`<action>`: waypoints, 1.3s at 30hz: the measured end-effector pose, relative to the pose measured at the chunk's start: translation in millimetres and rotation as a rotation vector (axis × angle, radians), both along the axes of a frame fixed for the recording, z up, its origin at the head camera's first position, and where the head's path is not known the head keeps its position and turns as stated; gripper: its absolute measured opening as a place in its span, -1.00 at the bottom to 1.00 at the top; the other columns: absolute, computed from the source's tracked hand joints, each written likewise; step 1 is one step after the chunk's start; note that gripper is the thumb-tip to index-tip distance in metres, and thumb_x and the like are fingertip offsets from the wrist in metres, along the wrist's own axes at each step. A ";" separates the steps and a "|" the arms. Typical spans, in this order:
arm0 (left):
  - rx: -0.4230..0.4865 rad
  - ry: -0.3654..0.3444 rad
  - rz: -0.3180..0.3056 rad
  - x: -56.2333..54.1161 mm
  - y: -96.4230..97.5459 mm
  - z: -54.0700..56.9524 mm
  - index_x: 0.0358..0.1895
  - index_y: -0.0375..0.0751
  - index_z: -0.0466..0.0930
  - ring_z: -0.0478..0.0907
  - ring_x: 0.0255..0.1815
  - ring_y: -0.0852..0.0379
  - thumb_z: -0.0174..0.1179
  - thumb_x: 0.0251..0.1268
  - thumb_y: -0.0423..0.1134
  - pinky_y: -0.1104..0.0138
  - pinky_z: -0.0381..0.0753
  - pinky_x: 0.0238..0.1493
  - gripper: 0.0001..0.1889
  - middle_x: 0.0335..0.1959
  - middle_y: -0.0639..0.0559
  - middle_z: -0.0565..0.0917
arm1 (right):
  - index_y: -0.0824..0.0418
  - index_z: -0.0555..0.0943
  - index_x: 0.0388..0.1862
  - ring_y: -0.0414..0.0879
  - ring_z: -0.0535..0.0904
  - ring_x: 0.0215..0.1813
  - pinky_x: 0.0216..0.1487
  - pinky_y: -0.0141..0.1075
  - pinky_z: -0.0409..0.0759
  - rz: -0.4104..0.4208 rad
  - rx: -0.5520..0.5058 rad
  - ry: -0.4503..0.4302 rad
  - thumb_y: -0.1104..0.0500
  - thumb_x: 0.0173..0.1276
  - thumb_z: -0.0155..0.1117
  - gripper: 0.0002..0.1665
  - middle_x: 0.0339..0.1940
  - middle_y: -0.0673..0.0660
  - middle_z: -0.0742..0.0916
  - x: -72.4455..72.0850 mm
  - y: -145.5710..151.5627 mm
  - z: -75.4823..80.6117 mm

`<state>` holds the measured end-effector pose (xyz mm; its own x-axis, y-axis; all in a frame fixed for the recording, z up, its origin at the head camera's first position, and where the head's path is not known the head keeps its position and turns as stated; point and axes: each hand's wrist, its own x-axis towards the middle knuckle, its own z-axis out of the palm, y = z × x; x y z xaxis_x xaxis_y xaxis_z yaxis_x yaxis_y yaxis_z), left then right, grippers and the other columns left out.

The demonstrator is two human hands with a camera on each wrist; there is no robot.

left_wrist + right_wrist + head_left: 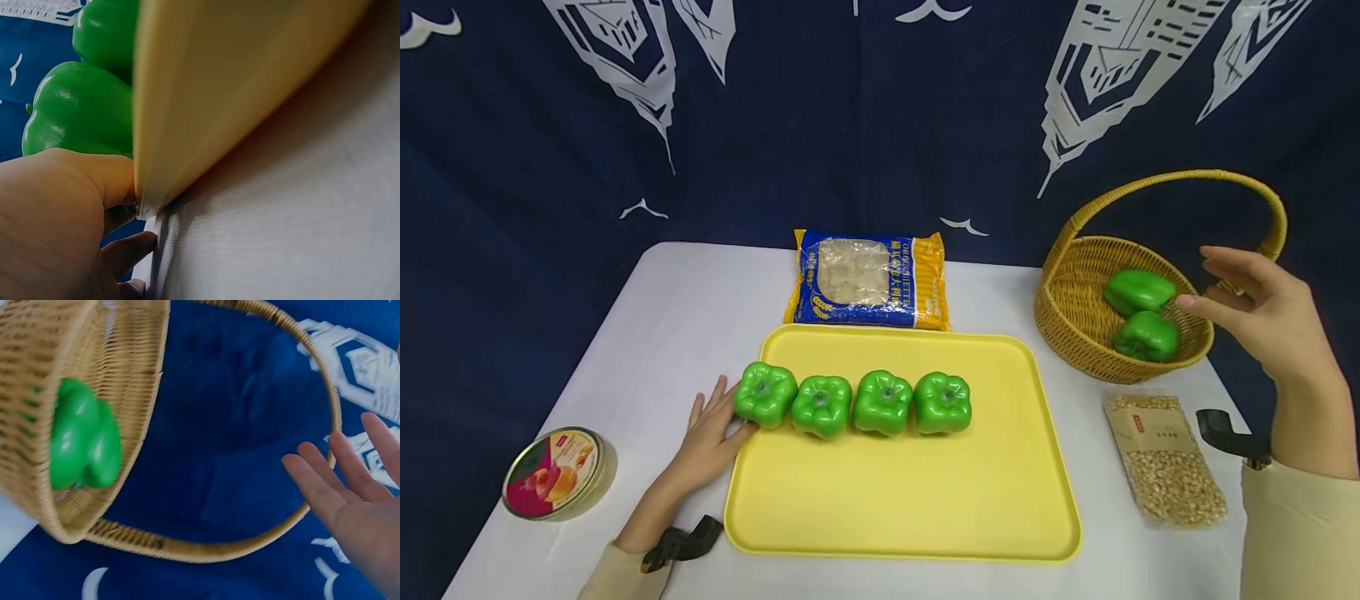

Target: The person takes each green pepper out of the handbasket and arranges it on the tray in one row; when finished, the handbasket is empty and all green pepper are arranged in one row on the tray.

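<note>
Several green bell peppers (822, 407) stand in a row on the yellow tray (902, 500). My left hand (709, 443) rests at the tray's left edge beside the leftmost pepper (765, 394), fingers fairly straight. In the left wrist view the thumb (115, 178) lies by the tray's rim, under a pepper (81, 112); whether it touches the pepper I cannot tell. My right hand (1270, 312) hovers at the right side of the wicker basket (1082, 333), its fingers spread and holding nothing. Inside that basket lie two more green peppers (1138, 292).
Behind the tray lies a blue and yellow pasta bag (868, 283). A packet of grains (1168, 462) is right of the tray, below the basket. On the left stands a round tin (559, 475). The basket's tall handle (1180, 175) arches near the right hand.
</note>
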<state>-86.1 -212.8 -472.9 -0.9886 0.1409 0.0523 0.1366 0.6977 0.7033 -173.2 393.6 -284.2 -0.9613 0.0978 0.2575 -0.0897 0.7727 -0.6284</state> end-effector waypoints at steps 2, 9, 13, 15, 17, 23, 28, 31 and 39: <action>0.000 0.001 0.000 -1.1 0.4 0.3 0.47 -0.33 0.19 -0.24 0.59 -0.36 0.10 0.40 -0.23 -0.26 -0.49 0.46 -0.37 0.50 -0.33 0.21 | -0.12 0.28 0.50 -0.58 0.35 0.12 0.02 -0.84 0.32 -0.043 -0.030 0.000 0.16 0.33 0.35 -0.20 0.43 -0.14 0.42 -2.2 6.1 -3.2; -0.004 0.001 0.002 -0.5 0.2 -1.3 0.47 -0.33 0.19 -0.23 0.59 -0.37 0.11 0.39 -0.23 -0.27 -0.48 0.45 -0.37 0.49 -0.33 0.21 | -0.14 0.29 0.49 -0.53 0.34 0.21 0.07 -0.84 0.26 -0.120 -0.117 -0.014 0.14 0.34 0.33 -0.22 0.32 -0.31 0.45 -7.0 21.4 -19.0; -0.001 0.008 -0.001 -0.8 0.2 -0.9 0.47 -0.33 0.19 -0.23 0.59 -0.37 0.10 0.40 -0.23 -0.27 -0.48 0.46 -0.37 0.50 -0.33 0.21 | -0.15 0.29 0.49 -0.52 0.32 0.24 0.19 -0.75 0.23 -0.138 -0.132 -0.013 0.14 0.35 0.32 -0.23 0.20 -0.41 0.43 -10.9 27.1 -25.7; -0.002 0.010 -0.001 -1.3 0.3 -0.1 0.47 -0.33 0.19 -0.23 0.59 -0.37 0.10 0.40 -0.23 -0.27 -0.48 0.46 -0.37 0.50 -0.33 0.21 | -0.17 0.29 0.49 -0.52 0.31 0.24 0.36 -0.60 0.21 -0.149 -0.145 -0.023 0.13 0.35 0.32 -0.23 0.18 -0.42 0.42 -13.2 29.0 -28.2; -0.002 0.011 0.000 -1.8 0.5 0.4 0.47 -0.34 0.19 -0.23 0.58 -0.37 0.10 0.40 -0.23 -0.27 -0.48 0.46 -0.37 0.49 -0.34 0.21 | -0.17 0.29 0.49 -0.50 0.32 0.23 0.42 -0.50 0.20 -0.154 -0.159 -0.031 0.13 0.35 0.31 -0.24 0.12 -0.45 0.42 -15.8 30.8 -30.1; -0.003 0.008 0.004 -2.1 0.4 1.8 0.47 -0.35 0.18 -0.24 0.58 -0.37 0.10 0.39 -0.23 -0.27 -0.48 0.46 -0.36 0.50 -0.34 0.20 | -0.23 0.26 0.50 -0.41 0.30 0.31 0.58 -0.09 0.05 -0.178 -0.187 -0.086 0.06 0.36 0.30 -0.23 0.13 -0.41 0.45 -23.2 35.7 -38.4; -0.007 0.009 0.006 -2.8 0.2 2.5 0.48 -0.34 0.17 -0.24 0.59 -0.36 0.09 0.39 -0.23 -0.26 -0.49 0.46 -0.36 0.50 -0.34 0.20 | -0.28 0.22 0.51 -0.38 0.24 0.42 0.57 0.05 0.01 -0.173 -0.180 -0.138 -0.01 0.36 0.30 -0.21 0.42 -0.24 0.38 -26.8 41.3 -46.4; -0.005 0.011 0.007 -2.5 0.1 2.6 0.48 -0.34 0.17 -0.24 0.59 -0.37 0.09 0.39 -0.22 -0.26 -0.49 0.46 -0.36 0.50 -0.34 0.20 | -0.28 0.20 0.52 -0.35 0.23 0.43 0.56 0.11 0.01 -0.138 -0.185 -0.173 -0.04 0.35 0.31 -0.19 0.42 -0.24 0.38 -27.8 45.3 -51.9; -0.003 0.013 0.003 0.4 -0.2 0.7 0.47 -0.34 0.19 -0.22 0.58 -0.39 0.11 0.39 -0.23 -0.29 -0.47 0.45 -0.37 0.49 -0.35 0.21 | -0.18 0.20 0.53 -0.29 0.32 0.29 0.31 -0.41 0.40 -0.064 -0.195 -0.236 -0.03 0.31 0.35 -0.14 0.15 -0.39 0.42 -28.3 50.7 -71.9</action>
